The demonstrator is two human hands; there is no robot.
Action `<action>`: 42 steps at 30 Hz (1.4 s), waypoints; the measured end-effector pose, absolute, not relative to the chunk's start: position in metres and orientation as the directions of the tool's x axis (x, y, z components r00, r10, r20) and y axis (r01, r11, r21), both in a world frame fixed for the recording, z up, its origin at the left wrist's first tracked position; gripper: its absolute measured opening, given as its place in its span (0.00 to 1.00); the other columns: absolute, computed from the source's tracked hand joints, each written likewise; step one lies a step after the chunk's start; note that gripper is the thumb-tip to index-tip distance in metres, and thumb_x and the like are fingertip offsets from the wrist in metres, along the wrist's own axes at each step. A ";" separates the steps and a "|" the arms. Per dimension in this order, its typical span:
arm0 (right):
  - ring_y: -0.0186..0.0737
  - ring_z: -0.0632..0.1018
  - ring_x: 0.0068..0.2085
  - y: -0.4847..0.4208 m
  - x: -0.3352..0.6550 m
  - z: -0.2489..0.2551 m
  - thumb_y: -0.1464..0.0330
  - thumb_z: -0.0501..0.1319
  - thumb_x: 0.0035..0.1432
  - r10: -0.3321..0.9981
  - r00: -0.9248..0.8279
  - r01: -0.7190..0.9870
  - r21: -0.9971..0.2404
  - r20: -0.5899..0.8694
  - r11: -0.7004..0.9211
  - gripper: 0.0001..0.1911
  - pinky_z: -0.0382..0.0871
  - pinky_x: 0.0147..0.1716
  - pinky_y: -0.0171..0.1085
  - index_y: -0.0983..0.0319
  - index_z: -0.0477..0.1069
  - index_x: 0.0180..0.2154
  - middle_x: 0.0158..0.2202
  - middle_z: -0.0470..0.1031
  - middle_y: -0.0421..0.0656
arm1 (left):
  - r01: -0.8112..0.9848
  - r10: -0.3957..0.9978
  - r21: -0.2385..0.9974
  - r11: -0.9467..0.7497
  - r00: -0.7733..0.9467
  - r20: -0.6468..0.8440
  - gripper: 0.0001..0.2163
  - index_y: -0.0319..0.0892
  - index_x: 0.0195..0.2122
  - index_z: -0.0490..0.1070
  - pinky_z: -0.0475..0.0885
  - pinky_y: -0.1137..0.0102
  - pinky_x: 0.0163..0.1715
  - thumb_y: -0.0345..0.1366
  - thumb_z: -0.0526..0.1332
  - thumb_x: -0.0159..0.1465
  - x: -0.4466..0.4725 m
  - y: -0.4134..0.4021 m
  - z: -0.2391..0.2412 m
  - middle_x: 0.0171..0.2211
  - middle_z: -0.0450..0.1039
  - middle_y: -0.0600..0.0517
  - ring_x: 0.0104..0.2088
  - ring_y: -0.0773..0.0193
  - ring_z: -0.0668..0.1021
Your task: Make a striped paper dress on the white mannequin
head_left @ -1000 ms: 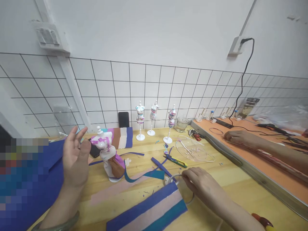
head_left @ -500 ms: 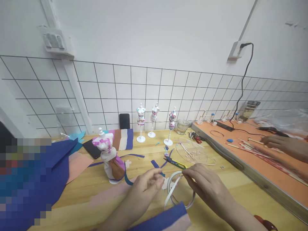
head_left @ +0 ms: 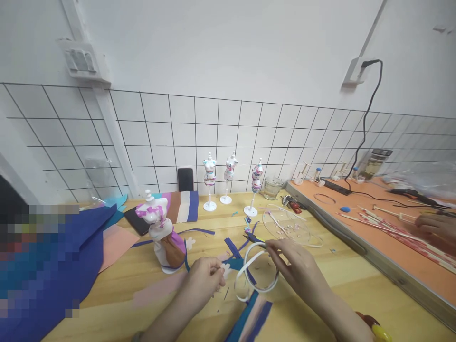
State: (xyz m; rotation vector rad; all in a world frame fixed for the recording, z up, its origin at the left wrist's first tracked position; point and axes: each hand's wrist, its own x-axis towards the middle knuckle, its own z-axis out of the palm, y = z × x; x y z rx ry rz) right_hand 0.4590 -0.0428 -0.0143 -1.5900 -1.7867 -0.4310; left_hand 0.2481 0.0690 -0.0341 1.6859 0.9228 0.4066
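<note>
My left hand [head_left: 204, 278] is closed in a pinch, with a small white flower-shaped piece [head_left: 225, 270] at its fingertips. The fingers of my right hand [head_left: 297, 263] grip the upper right rim of a hoop [head_left: 245, 259] wrapped partly in white ribbon. A loose loop of white ribbon [head_left: 239, 281] hangs off the hoop's left side. Below it lies a strip of striped teal, pink and blue fabric [head_left: 249, 318]. Dark-tipped pliers or scissors [head_left: 253, 237] lie behind the hoop, partly covered. Another white flower [head_left: 190, 243] rests on the table to the left.
A mannequin with a brown and purple skirt [head_left: 167, 237] stands at left, near folded blue fabric [head_left: 89, 247]. Three smaller mannequins [head_left: 230, 175] stand by the wall with a glass cup [head_left: 272, 188]. At right, a co-worker's hand [head_left: 438, 225] is over an orange board [head_left: 384, 256] with sticks.
My left hand has drawn back left and down, closing its fingers around the white flower. The hoop and my right hand have shifted slightly left. The striped fabric has turned.
</note>
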 end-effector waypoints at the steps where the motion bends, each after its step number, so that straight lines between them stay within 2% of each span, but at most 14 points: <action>1: 0.42 0.79 0.32 -0.040 0.461 -0.016 0.69 0.52 0.64 0.731 0.014 0.962 -0.209 0.682 0.177 0.09 0.73 0.31 0.38 0.61 0.71 0.39 0.32 0.79 0.47 | 0.395 0.767 0.911 -0.118 0.619 -0.169 0.10 0.41 0.21 0.69 0.62 0.67 0.24 0.42 0.57 0.52 0.245 0.072 -0.034 0.17 0.69 0.52 0.19 0.62 0.70; 3: 0.43 0.80 0.34 -0.035 0.463 -0.020 0.69 0.52 0.63 0.732 0.046 0.961 -0.230 0.679 0.152 0.11 0.74 0.33 0.39 0.62 0.71 0.40 0.34 0.80 0.49 | 0.433 0.800 0.881 -0.190 0.588 -0.117 0.12 0.38 0.31 0.75 0.61 0.65 0.27 0.38 0.56 0.53 0.238 0.077 -0.029 0.15 0.68 0.54 0.21 0.59 0.70; 6: 0.45 0.81 0.35 -0.029 0.465 -0.024 0.68 0.52 0.63 0.738 0.105 0.958 -0.267 0.667 0.105 0.12 0.75 0.34 0.41 0.63 0.72 0.41 0.36 0.80 0.50 | 0.447 0.822 0.862 -0.238 0.565 -0.066 0.22 0.34 0.50 0.69 0.61 0.64 0.32 0.40 0.55 0.57 0.232 0.078 -0.017 0.16 0.68 0.55 0.24 0.57 0.71; 9: 0.47 0.81 0.36 -0.025 0.465 -0.027 0.68 0.52 0.62 0.741 0.160 0.950 -0.306 0.652 0.063 0.12 0.75 0.34 0.41 0.63 0.73 0.40 0.37 0.81 0.51 | 0.410 0.806 0.886 -0.216 0.587 -0.075 0.26 0.37 0.55 0.64 0.63 0.66 0.33 0.45 0.55 0.58 0.236 0.070 -0.012 0.31 0.73 0.49 0.28 0.59 0.72; 11: 0.46 0.81 0.36 -0.025 0.464 -0.028 0.68 0.52 0.62 0.746 0.185 0.944 -0.327 0.640 0.046 0.13 0.75 0.34 0.41 0.63 0.74 0.40 0.37 0.81 0.50 | 0.372 0.758 0.916 -0.152 0.639 -0.134 0.27 0.39 0.56 0.63 0.65 0.69 0.28 0.44 0.59 0.55 0.243 0.061 -0.015 0.39 0.72 0.48 0.26 0.64 0.71; 14: 0.45 0.81 0.36 -0.025 0.462 -0.030 0.67 0.52 0.62 0.753 0.208 0.935 -0.352 0.624 0.033 0.13 0.75 0.33 0.39 0.63 0.74 0.39 0.36 0.81 0.49 | 0.331 0.658 0.943 -0.026 0.716 -0.233 0.29 0.37 0.53 0.63 0.66 0.73 0.22 0.40 0.64 0.49 0.252 0.051 -0.023 0.36 0.73 0.49 0.23 0.68 0.71; 17: 0.44 0.81 0.35 -0.025 0.459 -0.031 0.68 0.52 0.62 0.756 0.224 0.930 -0.367 0.615 0.023 0.13 0.74 0.32 0.38 0.62 0.74 0.39 0.35 0.81 0.48 | 0.309 0.624 0.949 0.057 0.731 -0.275 0.25 0.37 0.45 0.66 0.64 0.75 0.19 0.39 0.66 0.46 0.256 0.047 -0.026 0.33 0.73 0.50 0.22 0.70 0.71; 19: 0.44 0.80 0.34 -0.025 0.456 -0.032 0.68 0.52 0.62 0.754 0.227 0.929 -0.369 0.617 0.021 0.13 0.74 0.32 0.39 0.63 0.74 0.40 0.35 0.81 0.48 | 0.301 0.613 0.949 0.098 0.732 -0.295 0.20 0.38 0.39 0.67 0.61 0.76 0.14 0.44 0.65 0.48 0.256 0.047 -0.023 0.30 0.74 0.51 0.17 0.74 0.67; 22: 0.44 0.80 0.34 -0.025 0.454 -0.034 0.68 0.52 0.62 0.749 0.227 0.931 -0.364 0.623 0.021 0.13 0.73 0.34 0.40 0.64 0.74 0.39 0.34 0.81 0.49 | 0.280 0.601 0.952 0.126 0.742 -0.298 0.17 0.39 0.29 0.68 0.56 0.77 0.11 0.50 0.59 0.53 0.255 0.048 -0.018 0.21 0.71 0.55 0.11 0.76 0.62; 25: 0.45 0.80 0.34 -0.025 0.454 -0.036 0.68 0.52 0.62 0.750 0.224 0.935 -0.356 0.623 0.016 0.13 0.73 0.34 0.40 0.63 0.74 0.39 0.35 0.81 0.49 | 0.265 0.586 0.954 0.140 0.755 -0.295 0.17 0.39 0.22 0.68 0.54 0.78 0.10 0.50 0.58 0.54 0.253 0.050 -0.017 0.11 0.63 0.59 0.10 0.75 0.62; 27: 0.44 0.80 0.34 -0.025 0.456 -0.036 0.69 0.51 0.62 0.753 0.221 0.938 -0.348 0.620 0.011 0.13 0.73 0.34 0.40 0.62 0.74 0.39 0.35 0.81 0.48 | 0.266 0.571 0.952 0.151 0.763 -0.303 0.16 0.39 0.20 0.69 0.53 0.78 0.09 0.48 0.60 0.53 0.253 0.052 -0.018 0.08 0.61 0.59 0.09 0.74 0.62; 34: 0.46 0.79 0.34 -0.026 0.469 -0.043 0.69 0.52 0.63 0.762 0.178 0.965 -0.263 0.622 -0.012 0.12 0.71 0.34 0.41 0.64 0.73 0.39 0.33 0.80 0.49 | 0.285 0.573 0.937 0.204 0.741 -0.350 0.14 0.38 0.17 0.69 0.52 0.77 0.10 0.45 0.61 0.51 0.250 0.056 -0.014 0.11 0.68 0.56 0.09 0.76 0.62; 37: 0.48 0.79 0.35 -0.025 0.473 -0.049 0.70 0.51 0.64 0.763 0.150 0.976 -0.219 0.629 -0.011 0.13 0.70 0.35 0.43 0.65 0.73 0.41 0.34 0.79 0.51 | 0.299 0.578 0.926 0.231 0.723 -0.378 0.13 0.38 0.18 0.68 0.52 0.77 0.10 0.44 0.61 0.49 0.249 0.057 -0.012 0.18 0.74 0.52 0.10 0.76 0.64; 42: 0.47 0.78 0.34 -0.024 0.479 -0.054 0.67 0.49 0.65 0.769 0.132 0.977 -0.212 0.626 0.005 0.15 0.71 0.34 0.42 0.65 0.72 0.42 0.33 0.78 0.51 | 0.327 0.576 0.907 0.265 0.701 -0.421 0.10 0.39 0.20 0.67 0.50 0.76 0.10 0.41 0.61 0.49 0.245 0.060 -0.014 0.21 0.78 0.50 0.11 0.75 0.65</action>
